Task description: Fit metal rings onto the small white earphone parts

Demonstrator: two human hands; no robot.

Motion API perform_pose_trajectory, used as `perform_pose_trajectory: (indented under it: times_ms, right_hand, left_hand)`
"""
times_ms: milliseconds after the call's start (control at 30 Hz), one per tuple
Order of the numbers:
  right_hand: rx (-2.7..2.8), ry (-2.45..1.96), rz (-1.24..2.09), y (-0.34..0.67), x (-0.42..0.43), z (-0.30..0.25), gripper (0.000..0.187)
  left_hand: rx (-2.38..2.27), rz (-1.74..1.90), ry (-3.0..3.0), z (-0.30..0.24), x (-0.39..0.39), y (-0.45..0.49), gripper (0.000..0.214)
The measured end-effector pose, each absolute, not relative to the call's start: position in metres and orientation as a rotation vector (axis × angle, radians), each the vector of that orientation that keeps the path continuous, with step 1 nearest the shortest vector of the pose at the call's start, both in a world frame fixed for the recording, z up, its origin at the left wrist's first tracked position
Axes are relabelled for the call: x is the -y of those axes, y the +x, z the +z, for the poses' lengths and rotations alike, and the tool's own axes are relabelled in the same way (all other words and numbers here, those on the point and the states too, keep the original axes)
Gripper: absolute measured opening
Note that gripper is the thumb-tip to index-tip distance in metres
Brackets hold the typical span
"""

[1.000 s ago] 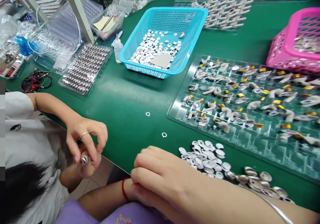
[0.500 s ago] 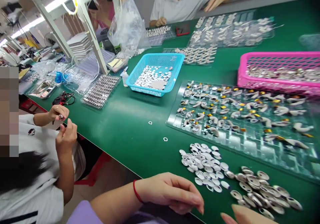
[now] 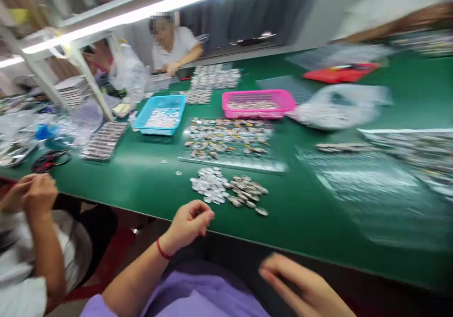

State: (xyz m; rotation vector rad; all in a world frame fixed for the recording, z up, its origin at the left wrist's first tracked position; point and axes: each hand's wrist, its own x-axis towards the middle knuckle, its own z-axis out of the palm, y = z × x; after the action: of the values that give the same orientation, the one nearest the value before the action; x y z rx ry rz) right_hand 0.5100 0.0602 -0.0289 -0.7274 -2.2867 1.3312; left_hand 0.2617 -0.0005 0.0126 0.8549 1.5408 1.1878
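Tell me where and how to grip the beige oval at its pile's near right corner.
Probably pinch the beige oval across its narrow middle, right hand coming from above and the near side: it looks longer than wide, and its pile lies mostly beyond it.

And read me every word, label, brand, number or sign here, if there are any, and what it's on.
No text can be read.
White pieces and greyish pieces: too small and blurred to show any marking.
Pink basket and blue basket: no lettering I can make out.
Red item toward the back: too blurred to tell.
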Motion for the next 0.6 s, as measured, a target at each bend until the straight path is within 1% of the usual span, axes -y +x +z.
perform_pose_trajectory:
  times_ms: [100, 200, 333, 533, 600]
  right_hand:
    - [2.153, -0.762, 1.054, 0.496, -0.091, -0.008, 0.018]
    - [2.187, -0.886, 0.853, 0.475, -0.127, -0.008, 0.012]
    - [2.278, -0.933, 0.807, 0.446, -0.154, -0.013, 0.016]
    - [2.483, -0.882, 0.778, 0.420, -0.169, 0.000, 0.006]
    - [2.518, -0.895, 0.763, 0.417, -0.171, 0.002, 0.007]
  left_hand:
    - [-1.676, 1.179, 0.990, 0.018, -0.008, 0.259, 0.040]
    - [-1.777, 1.117, 1.151, 0.018, -0.020, 0.246, 0.028]
    - [-1.928, 1.034, 1.347, 0.015, -0.029, 0.237, 0.023]
    - [-2.023, 0.938, 1.613, 0.012, -0.045, 0.245, 0.022]
    - [-2.034, 0.915, 1.680, 0.010, -0.051, 0.246, 0.023]
